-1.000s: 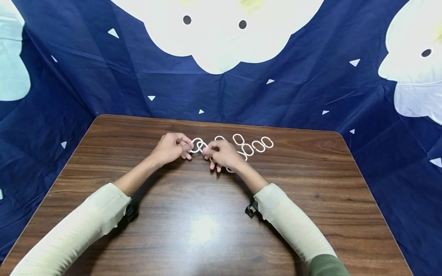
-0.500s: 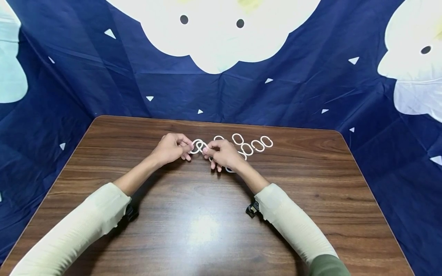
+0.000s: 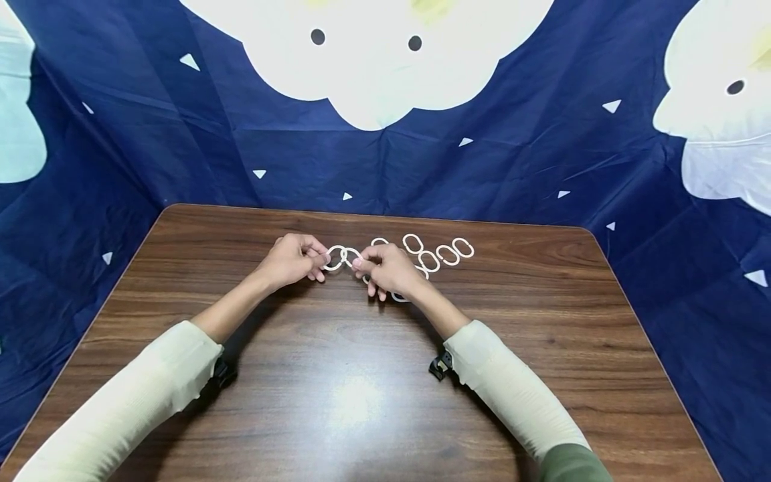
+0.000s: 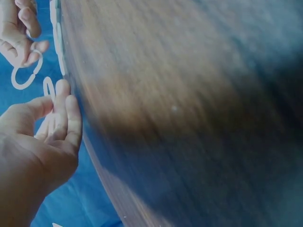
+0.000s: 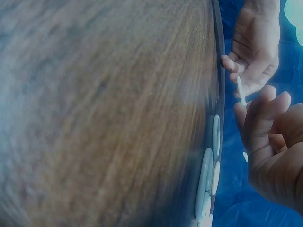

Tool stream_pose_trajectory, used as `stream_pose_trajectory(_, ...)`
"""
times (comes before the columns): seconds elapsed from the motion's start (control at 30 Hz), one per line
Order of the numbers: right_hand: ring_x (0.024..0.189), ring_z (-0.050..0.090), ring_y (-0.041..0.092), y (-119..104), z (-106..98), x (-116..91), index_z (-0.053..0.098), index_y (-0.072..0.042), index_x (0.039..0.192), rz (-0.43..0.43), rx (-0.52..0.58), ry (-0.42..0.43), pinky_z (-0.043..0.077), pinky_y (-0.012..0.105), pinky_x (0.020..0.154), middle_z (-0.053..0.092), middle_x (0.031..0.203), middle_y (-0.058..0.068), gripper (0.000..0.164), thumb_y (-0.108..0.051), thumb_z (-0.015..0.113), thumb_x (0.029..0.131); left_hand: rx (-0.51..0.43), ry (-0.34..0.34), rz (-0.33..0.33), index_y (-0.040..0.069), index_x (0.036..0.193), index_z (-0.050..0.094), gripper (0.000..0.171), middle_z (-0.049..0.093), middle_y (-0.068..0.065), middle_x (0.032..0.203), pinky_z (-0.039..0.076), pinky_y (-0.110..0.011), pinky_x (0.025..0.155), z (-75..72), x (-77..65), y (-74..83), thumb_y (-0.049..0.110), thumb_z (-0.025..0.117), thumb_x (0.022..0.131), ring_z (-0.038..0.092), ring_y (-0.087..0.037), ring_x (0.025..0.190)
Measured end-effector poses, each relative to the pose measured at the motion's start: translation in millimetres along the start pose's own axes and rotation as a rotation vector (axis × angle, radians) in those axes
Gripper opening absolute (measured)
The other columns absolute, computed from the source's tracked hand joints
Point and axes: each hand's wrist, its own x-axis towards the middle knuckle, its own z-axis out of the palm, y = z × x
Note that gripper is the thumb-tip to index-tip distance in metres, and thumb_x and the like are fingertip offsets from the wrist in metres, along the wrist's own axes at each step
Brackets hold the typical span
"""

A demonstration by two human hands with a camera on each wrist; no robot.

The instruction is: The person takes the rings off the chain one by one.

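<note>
Two white oval plastic links cross at one end between my hands in the head view. My left hand (image 3: 292,261) pinches the left link (image 3: 332,269) between thumb and fingertips. The right link (image 3: 352,250) is pinched by my right hand (image 3: 388,269), its other fingers loosely bent. A small gap shows in the side of the right hand's link (image 4: 20,87) in the left wrist view. Seen from the right wrist, a link (image 5: 240,90) appears edge-on between both hands.
Several more white links lie flat on the wooden table (image 3: 512,321), behind and right of my right hand, such as one link (image 3: 471,251) at the far right. The table's back edge runs close behind them, before a blue cloth backdrop (image 3: 289,147).
My left hand has drawn slightly left with its link, so the two links overlap less, only near their ends. My right hand stays nearly in place.
</note>
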Motion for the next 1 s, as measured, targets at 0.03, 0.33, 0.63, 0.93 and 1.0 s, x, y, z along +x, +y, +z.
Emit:
stream_pose_trajectory(0.03, 0.047, 0.061, 0.009, 0, 0, 0, 0.077, 0.003, 0.106, 0.001, 0.0, -0.003, 0.053, 0.025, 0.044, 0.082, 0.099, 0.021, 0.027, -0.021, 0.067, 0.115, 0.009, 0.002, 0.0, -0.005, 0.116, 0.078, 0.018, 0.085, -0.021, 0.101, 0.065, -0.025, 0.066, -0.8, 0.1, -0.7, 0.011, 0.074, 0.108, 0.081, -0.014, 0.071)
stream_pose_trajectory(0.33, 0.053, 0.066, 0.01, 4, 3, 3, 0.076, 0.0, 0.105, 0.002, -0.026, -0.027, 0.052, 0.025, 0.047, 0.084, 0.097, 0.014, 0.027, -0.024, 0.068, 0.115, 0.073, 0.041, 0.003, -0.001, 0.114, 0.08, 0.018, 0.085, -0.014, 0.097, 0.061, -0.024, 0.062, -5.9, 2.1, -7.2, 0.015, 0.075, 0.108, 0.08, -0.012, 0.07)
stream_pose_trajectory(0.63, 0.053, 0.067, 0.01, 1, 5, 1, 0.072, -0.001, 0.101, 0.015, -0.007, -0.043, 0.052, 0.024, 0.048, 0.084, 0.094, 0.015, 0.027, -0.025, 0.069, 0.114, 0.097, 0.057, -0.023, 0.001, 0.11, 0.08, 0.02, 0.086, -0.01, 0.089, 0.062, -0.026, 0.063, -14.9, 3.6, -5.6, 0.021, 0.079, 0.106, 0.08, -0.012, 0.07)
stream_pose_trajectory(0.93, 0.054, 0.069, 0.012, 1, 7, 3, 0.072, -0.003, 0.1, 0.072, 0.014, -0.078, 0.05, 0.024, 0.048, 0.085, 0.089, 0.012, 0.024, -0.023, 0.071, 0.113, 0.122, 0.05, -0.048, 0.003, 0.107, 0.079, 0.022, 0.085, -0.009, 0.088, 0.062, -0.028, 0.063, -17.5, 8.5, -4.2, 0.024, 0.079, 0.106, 0.08, -0.015, 0.069)
stream_pose_trajectory(1.0, 0.054, 0.069, 0.012, 1, 8, 3, 0.074, -0.003, 0.1, 0.079, 0.009, -0.09, 0.048, 0.024, 0.048, 0.085, 0.088, 0.011, 0.024, -0.024, 0.072, 0.112, 0.14, 0.05, -0.048, 0.003, 0.106, 0.079, 0.023, 0.084, -0.008, 0.087, 0.06, -0.027, 0.062, -18.1, 9.0, -4.3, 0.027, 0.08, 0.106, 0.079, -0.015, 0.07)
